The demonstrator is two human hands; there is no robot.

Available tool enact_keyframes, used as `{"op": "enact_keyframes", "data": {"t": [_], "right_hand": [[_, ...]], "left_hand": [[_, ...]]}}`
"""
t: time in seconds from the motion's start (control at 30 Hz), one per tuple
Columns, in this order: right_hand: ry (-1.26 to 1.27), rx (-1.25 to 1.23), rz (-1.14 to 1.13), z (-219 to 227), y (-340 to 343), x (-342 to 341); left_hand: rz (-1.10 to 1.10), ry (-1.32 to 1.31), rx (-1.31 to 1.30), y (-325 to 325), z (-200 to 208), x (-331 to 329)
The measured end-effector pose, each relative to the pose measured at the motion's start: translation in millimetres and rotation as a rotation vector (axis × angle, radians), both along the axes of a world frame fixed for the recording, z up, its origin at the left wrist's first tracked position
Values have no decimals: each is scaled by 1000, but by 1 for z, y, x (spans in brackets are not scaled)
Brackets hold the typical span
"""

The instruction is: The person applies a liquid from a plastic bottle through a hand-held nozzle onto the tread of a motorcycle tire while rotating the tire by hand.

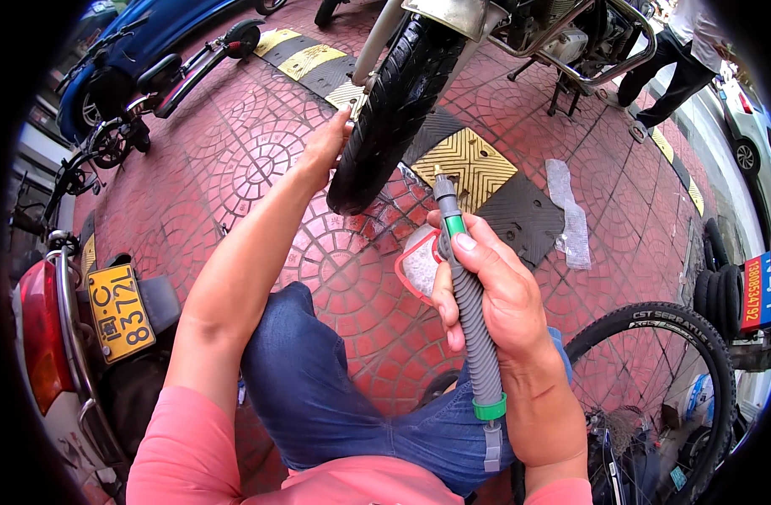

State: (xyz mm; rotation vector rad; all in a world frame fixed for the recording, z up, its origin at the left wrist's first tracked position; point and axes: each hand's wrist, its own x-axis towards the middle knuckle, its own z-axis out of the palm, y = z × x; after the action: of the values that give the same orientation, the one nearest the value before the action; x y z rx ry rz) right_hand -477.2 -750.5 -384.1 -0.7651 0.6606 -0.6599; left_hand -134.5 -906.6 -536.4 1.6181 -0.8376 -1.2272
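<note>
My right hand [495,290] is closed around a grey ribbed tube-shaped tool [474,324] with green bands and a small brass tip. The tool's tip points up and away, apart from the wheel. A grey clip-like end hangs below its lower green band. My left hand [325,150] reaches to the left side of the motorcycle's front wheel, against the black tire [402,109], close to the fork leg [378,42]. Its fingers are mostly hidden beside the tire, so their grip cannot be made out.
Below the wheel lies a yellow-and-black speed bump [469,164]. A red-edged clear pouch [419,268] and a translucent strip [568,210] lie on red paving. A bicycle wheel [722,379] stands right, a parked motorbike [61,370] left, a scooter [166,84] far left. A person [676,63] stands far right.
</note>
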Motion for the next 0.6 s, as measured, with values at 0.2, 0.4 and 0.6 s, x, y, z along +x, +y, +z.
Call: {"op": "enact_keyframes", "data": {"t": [0.2, 0.4, 0.6], "right_hand": [[44, -13, -63, -14, -15, -6], [112, 8, -10, -19, -5, -10], [230, 43, 46, -30, 14, -4]], "left_hand": [[-114, 70, 21, 33, -24, 2], [-168, 144, -44, 25, -27, 2], [-219, 316, -79, 39, 4, -27]]}}
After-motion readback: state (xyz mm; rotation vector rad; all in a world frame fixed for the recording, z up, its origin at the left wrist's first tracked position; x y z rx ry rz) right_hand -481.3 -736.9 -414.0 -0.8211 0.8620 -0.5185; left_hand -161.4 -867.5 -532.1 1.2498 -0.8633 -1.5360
